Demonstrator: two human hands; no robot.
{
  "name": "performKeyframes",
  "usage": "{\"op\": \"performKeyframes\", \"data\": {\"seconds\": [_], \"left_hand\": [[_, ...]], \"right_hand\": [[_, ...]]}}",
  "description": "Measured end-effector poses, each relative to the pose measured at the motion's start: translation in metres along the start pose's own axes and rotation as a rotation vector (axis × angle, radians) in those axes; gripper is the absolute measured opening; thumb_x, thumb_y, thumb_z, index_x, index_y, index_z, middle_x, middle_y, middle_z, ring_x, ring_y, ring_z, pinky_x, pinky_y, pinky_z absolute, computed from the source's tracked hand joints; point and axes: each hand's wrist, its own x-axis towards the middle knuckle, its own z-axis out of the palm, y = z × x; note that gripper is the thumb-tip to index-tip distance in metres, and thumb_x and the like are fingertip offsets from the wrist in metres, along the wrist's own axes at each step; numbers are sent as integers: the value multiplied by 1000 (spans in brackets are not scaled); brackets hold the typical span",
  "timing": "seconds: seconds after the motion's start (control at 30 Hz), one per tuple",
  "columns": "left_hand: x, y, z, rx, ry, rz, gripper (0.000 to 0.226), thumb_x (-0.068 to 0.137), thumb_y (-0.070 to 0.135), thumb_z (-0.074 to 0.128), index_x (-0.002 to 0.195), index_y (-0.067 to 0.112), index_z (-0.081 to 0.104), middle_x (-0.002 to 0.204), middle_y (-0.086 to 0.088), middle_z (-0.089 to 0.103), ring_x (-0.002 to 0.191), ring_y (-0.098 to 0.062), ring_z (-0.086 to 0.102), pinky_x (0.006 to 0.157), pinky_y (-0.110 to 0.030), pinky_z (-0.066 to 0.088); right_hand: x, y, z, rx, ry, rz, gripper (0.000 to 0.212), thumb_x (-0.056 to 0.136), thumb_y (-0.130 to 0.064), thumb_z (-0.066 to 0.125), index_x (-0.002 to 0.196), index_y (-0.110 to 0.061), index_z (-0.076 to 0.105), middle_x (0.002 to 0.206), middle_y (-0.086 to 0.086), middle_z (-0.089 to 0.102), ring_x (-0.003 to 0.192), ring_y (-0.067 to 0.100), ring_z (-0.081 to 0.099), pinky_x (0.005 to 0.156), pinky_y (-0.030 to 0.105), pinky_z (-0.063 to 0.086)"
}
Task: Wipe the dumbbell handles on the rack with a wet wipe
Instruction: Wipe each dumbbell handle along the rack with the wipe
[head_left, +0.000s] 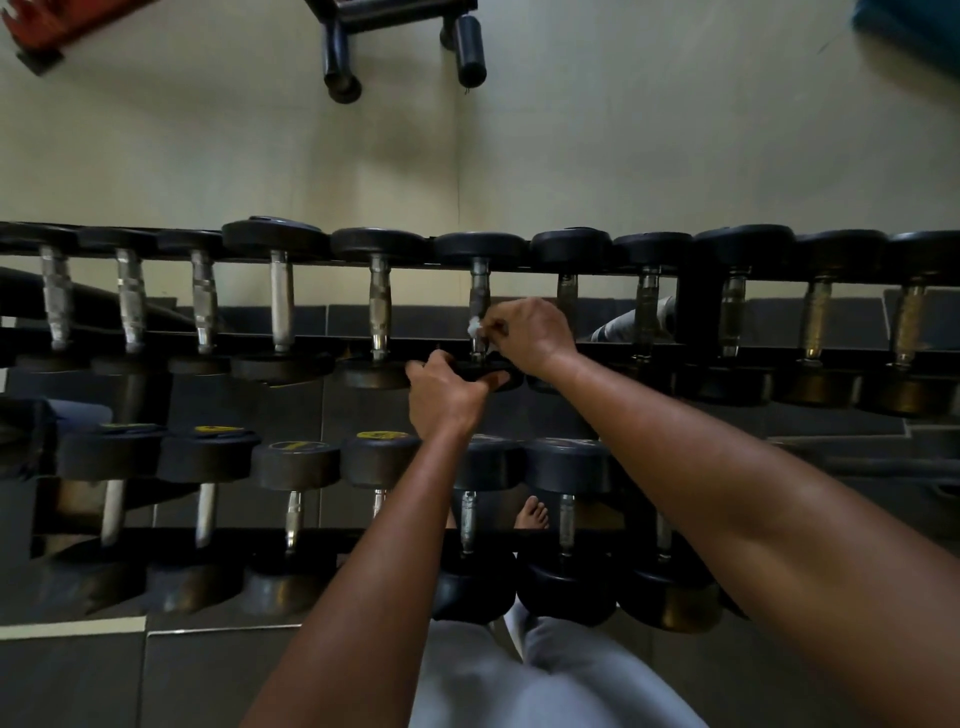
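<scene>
A two-tier rack (311, 340) holds rows of black dumbbells with metal handles. My right hand (527, 332) pinches a small white wet wipe (474, 327) against the lower part of one upper-row dumbbell handle (479, 291). My left hand (447, 397) grips the near black head (488, 371) of that same dumbbell from the front. The wipe is mostly hidden by my fingers.
More dumbbells fill the upper row on both sides and the lower row (296, 467) below my arms. A bare foot (534, 512) shows through the rack on the dark floor. A pale wall (623, 156) is behind, with black equipment legs (340, 57) at the top.
</scene>
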Motion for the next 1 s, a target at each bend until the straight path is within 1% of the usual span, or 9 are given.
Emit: {"op": "performKeyframes", "data": {"seconds": [0.1, 0.17, 0.27, 0.4, 0.57, 0.7, 0.8, 0.87, 1.0], "left_hand": [[-3, 1, 5, 31, 61, 1, 75, 67, 66, 92, 114, 18, 59, 115, -2, 59, 89, -18, 63, 70, -38, 61], [-1, 1, 4, 56, 69, -13, 74, 66, 67, 92, 113, 18, 60, 112, -1, 63, 89, -17, 64, 69, -37, 60], [5, -2, -2, 64, 29, 10, 71, 66, 64, 94, 112, 19, 65, 107, 1, 69, 90, -15, 67, 66, -32, 57], [15, -6, -11, 45, -23, -13, 62, 65, 56, 97, 111, 22, 73, 102, 7, 75, 89, -11, 69, 66, -25, 51], [22, -11, -16, 53, -31, -9, 62, 63, 56, 98, 111, 25, 75, 101, 6, 77, 92, -13, 73, 76, -30, 60], [22, -12, -17, 20, -21, -9, 68, 59, 61, 98, 113, 26, 75, 104, 9, 77, 93, -11, 71, 76, -28, 59], [21, -14, -17, 15, -15, -10, 73, 58, 64, 97, 116, 28, 73, 108, 10, 76, 90, -6, 65, 72, -25, 52], [20, -15, -17, 9, -13, -12, 75, 57, 64, 97, 118, 28, 73, 109, 11, 76, 90, -5, 63, 71, -25, 51], [19, -14, -19, -2, -25, -22, 75, 57, 62, 98, 119, 28, 71, 108, 11, 75, 90, -6, 64, 72, -26, 52]], "right_hand": [[-10, -1, 9, 16, -125, 99, 17, 99, -50, 66, 102, -36, 74, 90, -11, 66, 85, 14, 64, 72, 33, 48], [-12, 0, 15, 146, -175, 247, 18, 95, -52, 71, 98, -34, 73, 90, -10, 67, 84, 12, 65, 72, 33, 53], [-10, 2, 22, 348, -171, 425, 14, 92, -43, 79, 96, -31, 73, 91, -8, 71, 86, 12, 68, 79, 39, 62], [-1, -3, 29, 429, -160, 562, 12, 93, -35, 79, 98, -26, 74, 96, -4, 73, 93, 17, 70, 86, 41, 62], [11, -2, 32, 598, -131, 671, 14, 95, -38, 75, 102, -26, 74, 98, -3, 73, 92, 18, 69, 86, 38, 59], [26, -1, 31, 879, -53, 749, 6, 98, -21, 76, 103, -21, 73, 98, -4, 74, 100, 18, 72, 90, 33, 59], [42, -6, 16, 1069, 31, 792, 14, 98, -16, 74, 112, -16, 72, 105, -2, 73, 103, 16, 70, 78, 23, 54], [53, -10, 5, 1125, 77, 794, 21, 96, -17, 78, 116, -16, 74, 106, -3, 74, 97, 9, 68, 71, 18, 48], [58, -10, -2, 1154, 116, 772, 20, 91, -17, 84, 110, -18, 78, 102, -7, 76, 97, 6, 68, 93, 25, 54]]}}
